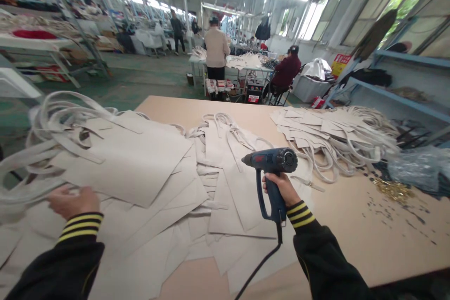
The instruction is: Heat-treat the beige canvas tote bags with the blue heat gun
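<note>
My right hand (pixel 283 188) is wrapped around the grip of a dark blue heat gun (pixel 270 160), whose nozzle points left and whose cord runs down to the table's front edge. The gun is held above loose beige bag panels (pixel 242 197) with strap handles. At the left, my left hand (pixel 74 201) is closed on the near edge of a beige bag panel (pixel 130 164), the top one of a heap. Its fingertips are partly hidden and slightly blurred. Looped straps (pixel 52 136) lie just beyond that hand.
More strapped panels (pixel 323 126) are piled at the table's back right. Gold-coloured metal pieces (pixel 392 190), dark scraps and clear plastic wrap (pixel 418 168) lie on the right. Beyond the tan table (pixel 351 229), a person stands (pixel 216 47) and another sits (pixel 285 70) at a workbench.
</note>
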Action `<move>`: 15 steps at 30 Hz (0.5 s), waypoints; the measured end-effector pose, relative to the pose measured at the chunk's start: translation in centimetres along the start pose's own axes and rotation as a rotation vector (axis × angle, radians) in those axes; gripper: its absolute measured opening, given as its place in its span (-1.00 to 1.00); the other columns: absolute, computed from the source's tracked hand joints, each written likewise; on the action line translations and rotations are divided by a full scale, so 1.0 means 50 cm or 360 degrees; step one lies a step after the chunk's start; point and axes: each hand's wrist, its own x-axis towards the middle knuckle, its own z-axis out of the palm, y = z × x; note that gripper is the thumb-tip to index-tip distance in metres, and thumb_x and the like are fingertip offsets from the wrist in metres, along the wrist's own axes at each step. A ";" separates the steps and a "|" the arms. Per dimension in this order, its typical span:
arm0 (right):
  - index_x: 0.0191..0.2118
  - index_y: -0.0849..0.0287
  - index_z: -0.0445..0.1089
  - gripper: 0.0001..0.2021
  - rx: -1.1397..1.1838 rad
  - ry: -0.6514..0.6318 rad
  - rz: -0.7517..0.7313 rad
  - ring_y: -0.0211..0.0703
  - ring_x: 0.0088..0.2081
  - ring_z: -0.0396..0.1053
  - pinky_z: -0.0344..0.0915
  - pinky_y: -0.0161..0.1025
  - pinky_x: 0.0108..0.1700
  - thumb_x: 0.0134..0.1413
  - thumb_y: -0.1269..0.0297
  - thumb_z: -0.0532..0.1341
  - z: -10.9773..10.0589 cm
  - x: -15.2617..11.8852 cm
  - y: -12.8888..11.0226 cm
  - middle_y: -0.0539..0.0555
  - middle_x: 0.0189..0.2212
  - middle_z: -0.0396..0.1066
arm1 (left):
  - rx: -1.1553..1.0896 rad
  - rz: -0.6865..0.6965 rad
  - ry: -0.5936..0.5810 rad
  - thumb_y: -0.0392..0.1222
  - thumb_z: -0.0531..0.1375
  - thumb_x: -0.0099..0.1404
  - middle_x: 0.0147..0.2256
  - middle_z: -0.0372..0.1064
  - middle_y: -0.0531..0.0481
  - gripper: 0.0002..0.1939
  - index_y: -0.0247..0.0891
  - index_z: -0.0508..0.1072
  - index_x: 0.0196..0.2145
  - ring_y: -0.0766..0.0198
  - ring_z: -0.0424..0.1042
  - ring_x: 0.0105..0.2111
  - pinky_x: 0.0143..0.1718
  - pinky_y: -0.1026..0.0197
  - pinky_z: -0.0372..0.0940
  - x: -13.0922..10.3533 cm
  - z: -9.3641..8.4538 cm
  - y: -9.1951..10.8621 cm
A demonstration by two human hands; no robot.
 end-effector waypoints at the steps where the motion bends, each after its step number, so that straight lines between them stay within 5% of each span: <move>1: -0.49 0.33 0.35 -0.75 -0.0026 0.0024 0.0010 -0.22 -0.57 0.31 0.31 -0.32 -0.55 -0.15 0.19 0.29 -0.011 0.002 0.003 0.09 -0.58 0.35 | -0.0073 0.0011 -0.0043 -0.29 0.09 0.06 -0.05 0.23 -0.12 -0.56 -0.41 0.17 -0.06 0.17 0.23 -0.06 -0.02 0.07 0.15 -0.050 0.017 -0.004; 2: -0.49 0.33 0.36 -0.75 -0.0048 0.0052 0.0019 -0.21 -0.57 0.31 0.31 -0.32 -0.55 -0.15 0.19 0.29 -0.023 0.002 0.007 0.10 -0.59 0.36 | -0.0194 0.0060 -0.0166 -0.28 0.11 0.05 -0.07 0.25 -0.09 -0.56 -0.37 0.20 -0.07 0.19 0.26 -0.09 -0.02 0.10 0.16 -0.110 0.036 -0.004; 6: -0.48 0.33 0.36 -0.74 -0.0106 0.0151 0.0041 -0.20 -0.58 0.32 0.32 -0.31 -0.55 -0.16 0.17 0.29 -0.050 0.002 0.017 0.12 -0.60 0.37 | -0.0761 0.0262 -0.1414 -0.17 0.06 0.11 -0.29 0.38 -0.12 -0.71 -0.38 0.30 -0.22 0.20 0.36 -0.26 -0.15 0.13 0.26 -0.407 0.128 0.034; 7: -0.48 0.33 0.36 -0.73 -0.0119 0.0175 0.0038 -0.20 -0.59 0.32 0.32 -0.31 -0.55 -0.17 0.17 0.29 -0.051 0.004 0.017 0.12 -0.60 0.37 | -0.0717 0.0282 -0.1564 -0.18 0.07 0.11 -0.30 0.38 -0.15 -0.71 -0.40 0.31 -0.23 0.18 0.37 -0.26 -0.16 0.14 0.26 -0.476 0.150 0.053; 10: -0.49 0.33 0.35 -0.73 -0.0142 0.0259 0.0005 -0.22 -0.60 0.31 0.31 -0.34 -0.56 -0.16 0.16 0.28 -0.056 0.014 0.006 0.10 -0.63 0.36 | -0.0346 0.0365 -0.1788 -0.24 0.04 0.14 -0.25 0.37 -0.30 -0.70 -0.52 0.30 -0.20 0.13 0.36 -0.20 -0.12 0.16 0.21 -0.619 0.198 0.114; 15: -0.50 0.32 0.34 -0.75 -0.0131 0.0161 0.0025 -0.24 -0.62 0.29 0.28 -0.35 -0.59 -0.19 0.19 0.30 -0.077 0.018 -0.026 0.09 -0.63 0.35 | -0.0026 0.0430 -0.1731 -0.29 0.01 0.18 -0.21 0.36 -0.35 -0.74 -0.53 0.34 -0.23 0.12 0.35 -0.17 -0.14 0.21 0.17 -0.683 0.230 0.151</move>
